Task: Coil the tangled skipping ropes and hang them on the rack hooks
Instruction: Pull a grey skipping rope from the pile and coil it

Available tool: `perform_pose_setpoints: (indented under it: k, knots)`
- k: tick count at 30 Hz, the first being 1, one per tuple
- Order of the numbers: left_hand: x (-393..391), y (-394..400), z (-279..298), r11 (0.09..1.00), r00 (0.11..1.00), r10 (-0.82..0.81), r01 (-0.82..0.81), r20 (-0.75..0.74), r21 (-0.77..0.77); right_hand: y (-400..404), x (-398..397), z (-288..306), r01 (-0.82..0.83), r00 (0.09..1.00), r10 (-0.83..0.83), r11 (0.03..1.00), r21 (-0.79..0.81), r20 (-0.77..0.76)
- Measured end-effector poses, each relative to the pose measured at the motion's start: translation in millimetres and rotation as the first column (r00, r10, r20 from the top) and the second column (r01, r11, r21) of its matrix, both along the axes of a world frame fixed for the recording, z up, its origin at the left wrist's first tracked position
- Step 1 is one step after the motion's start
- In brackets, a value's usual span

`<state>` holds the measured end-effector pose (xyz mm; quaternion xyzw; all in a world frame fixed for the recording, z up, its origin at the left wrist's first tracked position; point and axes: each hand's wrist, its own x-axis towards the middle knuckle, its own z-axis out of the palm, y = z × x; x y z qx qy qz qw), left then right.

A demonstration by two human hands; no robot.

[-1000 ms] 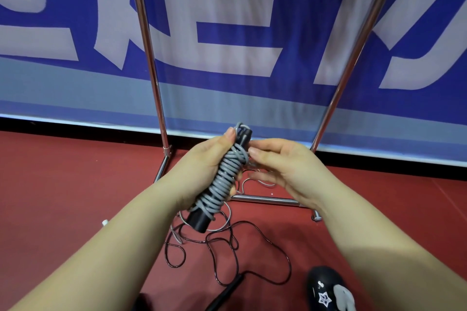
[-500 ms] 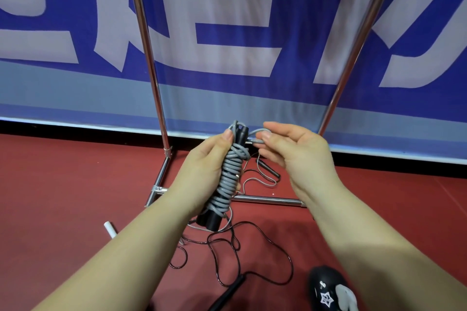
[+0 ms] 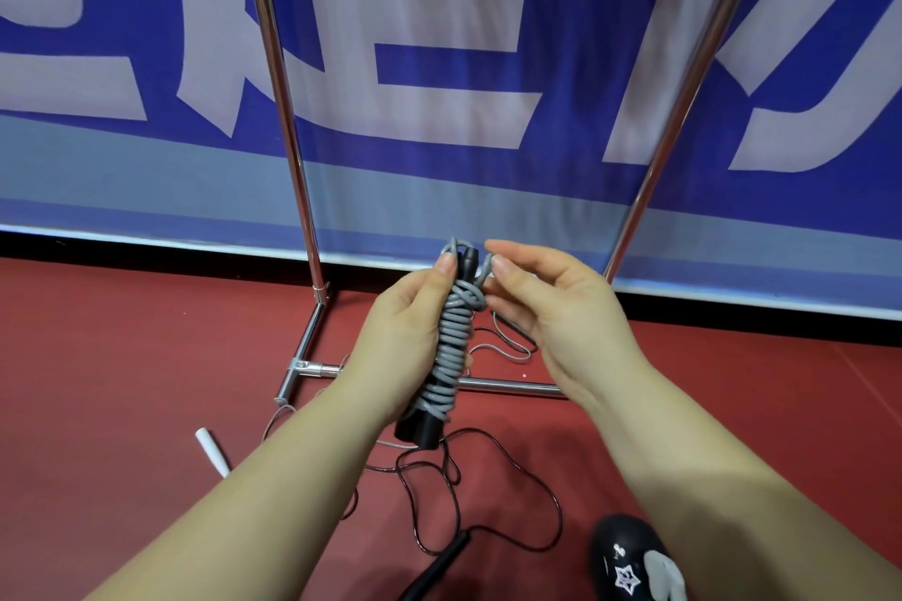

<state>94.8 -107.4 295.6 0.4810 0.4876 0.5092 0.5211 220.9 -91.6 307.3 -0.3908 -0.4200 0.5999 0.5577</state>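
The left hand [image 3: 405, 337] gripped the grey rope [image 3: 451, 347], wound round its black handles in front of the rack [image 3: 302, 220]. The right hand [image 3: 542, 307] pinched the loose end by the top turns. Tucking that end under a taut wrap should keep it from unwinding.

Bare forearms; black shoe [image 3: 629, 556] with a white star.

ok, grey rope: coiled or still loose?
Coiled. The grey rope is wound tightly round its black handles, gripped by the left hand; the right hand pinches its end.
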Motion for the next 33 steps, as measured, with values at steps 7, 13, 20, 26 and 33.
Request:
perform_pose_setpoints:
  k: [7, 13, 20, 26, 33]
  knots:
    - [6.8, -0.6, -7.1, 0.999, 0.999, -0.004, 0.006, -0.046, 0.046, 3.5, -5.9, -7.7, 0.021, 0.995, -0.029, 0.996, -0.086, -0.098]
    - [4.4, 1.3, -11.3, 0.995, 0.983, 0.014, 0.004, -0.181, 0.100, 0.1, -8.4, -14.2, 0.179, 0.977, -0.181, 0.983, 0.028, 0.113]
    - [-0.2, 3.5, -9.4, 0.997, 0.989, 0.036, -0.026, -0.145, 0.071, -1.4, -9.9, -14.1, 0.194, 0.970, -0.197, 0.980, 0.039, 0.142]
    - [-7.3, 3.8, -3.7, 0.999, 0.997, 0.025, -0.022, -0.078, 0.034, -0.6, -11.4, -15.4, 0.140, 0.977, -0.144, 0.989, 0.036, 0.156]
    - [-6.0, -0.8, 3.2, 0.997, 0.999, -0.005, 0.001, 0.052, 0.071, 0.4, -14.4, -14.2, -0.250, 0.966, 0.217, 0.919, -0.303, -0.139]
